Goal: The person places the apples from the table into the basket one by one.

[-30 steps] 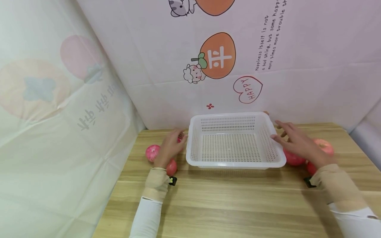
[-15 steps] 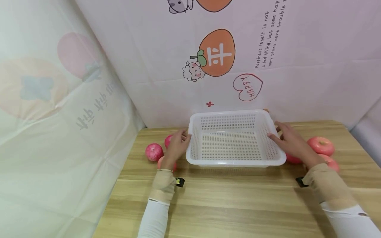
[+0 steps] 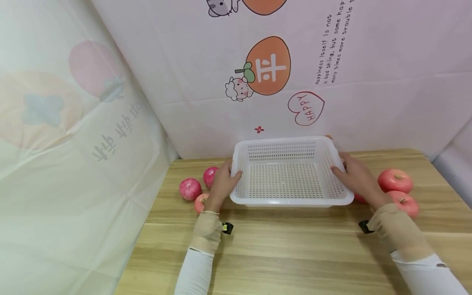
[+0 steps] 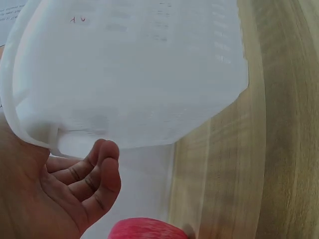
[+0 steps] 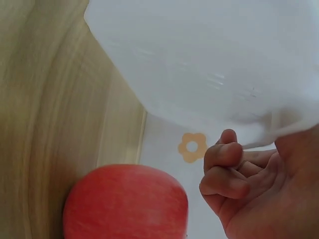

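Note:
A white plastic basket [image 3: 291,202] with slotted sides and a mesh bottom stands on the table, nothing inside it. My left hand [image 3: 222,183] grips its left rim, thumb over the inside and fingers outside. On the opposite rim, my right hand [image 3: 355,177] holds on the same way. In the left wrist view, curled fingers of the left hand [image 4: 75,194] lie beneath the basket's rim [image 4: 7,74]. The right wrist view has the right hand [image 5: 254,179] with bent fingers under the rim, near a red apple [image 5: 127,201].
Left of the basket sit two streaked pink round fruits [image 3: 190,189] and a paler red apple [image 3: 200,203]. Red apples [image 3: 395,180] lie on the right, one partly hidden by the right hand. A printed cloth [image 3: 206,119] hangs behind the wooden table [image 3: 280,254].
Both hands have moved inward from beside the basket and now grip its side rims, thumbs over the edge. The basket has hardly moved. More of the fruit beside both arms shows.

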Demonstrator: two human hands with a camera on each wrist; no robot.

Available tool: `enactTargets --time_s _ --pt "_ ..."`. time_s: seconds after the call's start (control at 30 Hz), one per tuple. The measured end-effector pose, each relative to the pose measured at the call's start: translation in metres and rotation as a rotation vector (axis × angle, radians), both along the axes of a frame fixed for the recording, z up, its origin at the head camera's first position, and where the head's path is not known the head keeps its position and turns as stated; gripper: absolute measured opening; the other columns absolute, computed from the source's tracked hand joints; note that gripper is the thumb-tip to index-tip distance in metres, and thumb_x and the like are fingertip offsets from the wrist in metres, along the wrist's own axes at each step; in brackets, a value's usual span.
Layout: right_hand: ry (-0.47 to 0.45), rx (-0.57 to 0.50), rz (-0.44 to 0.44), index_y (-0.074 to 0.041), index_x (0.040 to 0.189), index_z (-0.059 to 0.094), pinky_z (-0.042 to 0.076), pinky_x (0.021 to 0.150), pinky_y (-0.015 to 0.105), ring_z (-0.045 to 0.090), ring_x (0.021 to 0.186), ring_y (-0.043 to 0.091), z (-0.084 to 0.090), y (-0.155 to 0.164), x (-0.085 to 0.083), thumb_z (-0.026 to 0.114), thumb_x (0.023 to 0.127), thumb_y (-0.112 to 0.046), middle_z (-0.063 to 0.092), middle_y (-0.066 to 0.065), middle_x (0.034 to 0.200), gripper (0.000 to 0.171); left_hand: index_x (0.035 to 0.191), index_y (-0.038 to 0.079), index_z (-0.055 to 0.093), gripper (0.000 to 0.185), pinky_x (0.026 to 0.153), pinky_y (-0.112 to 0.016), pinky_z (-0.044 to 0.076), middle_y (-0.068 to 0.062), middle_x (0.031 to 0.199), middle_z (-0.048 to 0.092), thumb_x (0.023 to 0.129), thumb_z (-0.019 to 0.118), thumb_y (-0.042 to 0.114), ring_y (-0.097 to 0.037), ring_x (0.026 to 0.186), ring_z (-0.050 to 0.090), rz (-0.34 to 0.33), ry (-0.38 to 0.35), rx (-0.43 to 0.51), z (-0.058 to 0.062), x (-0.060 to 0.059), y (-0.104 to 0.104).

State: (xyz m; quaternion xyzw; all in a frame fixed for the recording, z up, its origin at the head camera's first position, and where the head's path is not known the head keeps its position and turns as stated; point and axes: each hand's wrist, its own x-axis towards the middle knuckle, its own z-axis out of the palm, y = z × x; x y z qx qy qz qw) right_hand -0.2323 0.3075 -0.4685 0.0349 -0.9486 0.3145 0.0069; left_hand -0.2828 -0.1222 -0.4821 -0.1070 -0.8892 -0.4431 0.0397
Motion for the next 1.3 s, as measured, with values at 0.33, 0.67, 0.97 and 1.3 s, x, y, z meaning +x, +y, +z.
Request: enactTargets --time_s 0.33,0.67,0.97,1.3 --pt "-0.067 0.025 -0.038 0.016 0.154 0.038 0.066 0.082 0.052 0.070 0.094 0.034 -0.002 -0.001 -0.001 0.053 0.110 -0.036 0.063 0.039 0.132 0.071 0.151 0.005 0.055 0.053 0.068 -0.039 0.067 -0.024 0.114 0.078 0.101 0.066 0.018 -0.031 0.089 0.081 0.022 -0.031 -0.004 0.001 0.003 0.002" --pt "-0.046 0.004 -0.044 0.016 0.156 0.036 0.066 0.074 0.045 0.072 0.090 0.031 -0.003 -0.005 0.005 0.055 0.109 -0.032 0.063 0.040 0.131 0.070 0.153 0.009 0.054 0.054 0.064 -0.036 0.067 -0.020 0.116 0.078 0.102 0.063 0.022 -0.028 0.087 0.081 0.035 -0.053 -0.026 -0.001 0.009 0.000" --pt "-0.040 0.035 -0.069 0.012 0.160 0.030 0.064 0.079 0.051 0.072 0.092 0.034 -0.005 -0.009 0.020 0.051 0.110 -0.038 0.060 0.043 0.135 0.075 0.157 0.015 0.051 0.057 0.057 -0.033 0.064 -0.020 0.109 0.080 0.102 0.061 0.021 -0.025 0.079 0.080 0.050 -0.046 -0.051 0.001 0.025 -0.001" --pt "-0.034 0.038 -0.082 0.019 0.154 0.035 0.063 0.072 0.047 0.073 0.086 0.031 -0.007 -0.013 0.029 0.053 0.109 -0.037 0.063 0.044 0.127 0.073 0.158 0.014 0.050 0.059 0.059 -0.033 0.065 -0.020 0.111 0.079 0.101 0.063 0.021 -0.023 0.078 0.079 0.061 -0.023 -0.050 -0.003 0.036 -0.004"
